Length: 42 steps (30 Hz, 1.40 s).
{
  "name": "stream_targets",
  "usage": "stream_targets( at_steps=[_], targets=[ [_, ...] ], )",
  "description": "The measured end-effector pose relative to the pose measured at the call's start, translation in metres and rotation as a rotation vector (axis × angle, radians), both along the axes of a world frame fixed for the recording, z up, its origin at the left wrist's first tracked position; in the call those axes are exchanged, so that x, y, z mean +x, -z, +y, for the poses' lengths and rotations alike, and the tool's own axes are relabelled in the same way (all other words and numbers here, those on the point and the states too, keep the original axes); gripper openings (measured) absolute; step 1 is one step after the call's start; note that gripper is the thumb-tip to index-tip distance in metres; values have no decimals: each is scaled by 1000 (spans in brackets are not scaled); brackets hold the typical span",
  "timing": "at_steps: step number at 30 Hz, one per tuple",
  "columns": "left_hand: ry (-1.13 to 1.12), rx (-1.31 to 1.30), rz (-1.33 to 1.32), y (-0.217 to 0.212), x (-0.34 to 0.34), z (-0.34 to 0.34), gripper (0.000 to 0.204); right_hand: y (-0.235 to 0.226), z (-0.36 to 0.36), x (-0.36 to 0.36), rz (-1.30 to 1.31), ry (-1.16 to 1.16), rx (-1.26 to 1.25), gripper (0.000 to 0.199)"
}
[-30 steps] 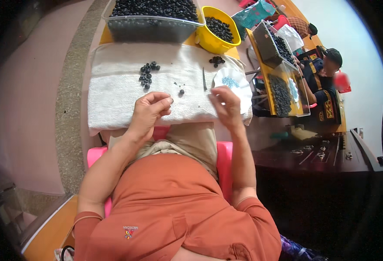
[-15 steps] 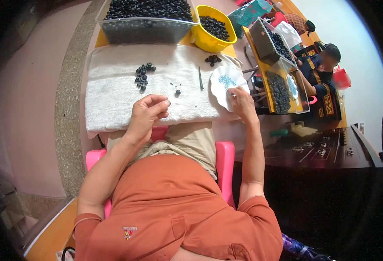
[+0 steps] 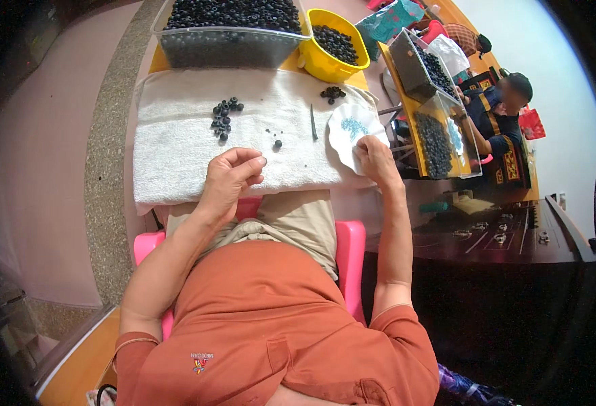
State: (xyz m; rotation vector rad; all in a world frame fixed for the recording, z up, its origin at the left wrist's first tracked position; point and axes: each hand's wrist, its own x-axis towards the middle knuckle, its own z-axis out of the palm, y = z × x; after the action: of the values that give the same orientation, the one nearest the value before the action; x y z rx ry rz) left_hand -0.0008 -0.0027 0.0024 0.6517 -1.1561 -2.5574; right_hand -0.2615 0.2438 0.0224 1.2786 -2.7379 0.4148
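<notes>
Right hand shifted onto white dish, grip unclear; left hand still pinched, contents indiscernible.

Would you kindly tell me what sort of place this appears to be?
Probably an indoor workroom for handwork: a clear bin and a yellow basin of dark, bead-like pieces stand beyond a white towel, and another person is beside a second table with similar bins.

I watch remotely a rust-orange shirt at lower centre, 2 short sleeves, a small emblem, beige trousers mid-frame.
</notes>
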Motion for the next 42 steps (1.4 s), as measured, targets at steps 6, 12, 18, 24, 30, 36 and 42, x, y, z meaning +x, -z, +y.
stream_targets(
  at_steps=[6,12,18,24,30,36,42],
  targets=[
    [3,2,-6,1,0,0,10,-4,-1,3,-28,-14,-15,13],
    [5,-4,0,2,0,0,11,-7,0,5,-45,-10,3,16],
    [9,-16,-9,1,1,0,13,-12,-1,4,-123,49,73,20],
    [24,-29,-22,1,1,0,12,-16,-2,6,-164,61,86,21],
    [23,-34,-22,2,1,-1,12,-7,5,5,-169,46,-66,21],
    [26,-35,-27,0,2,-1,12,-10,9,6,-388,125,-417,12],
    [9,-31,-24,-1,2,0,12,-15,-19,49,-824,-14,-808,13]
  ],
)
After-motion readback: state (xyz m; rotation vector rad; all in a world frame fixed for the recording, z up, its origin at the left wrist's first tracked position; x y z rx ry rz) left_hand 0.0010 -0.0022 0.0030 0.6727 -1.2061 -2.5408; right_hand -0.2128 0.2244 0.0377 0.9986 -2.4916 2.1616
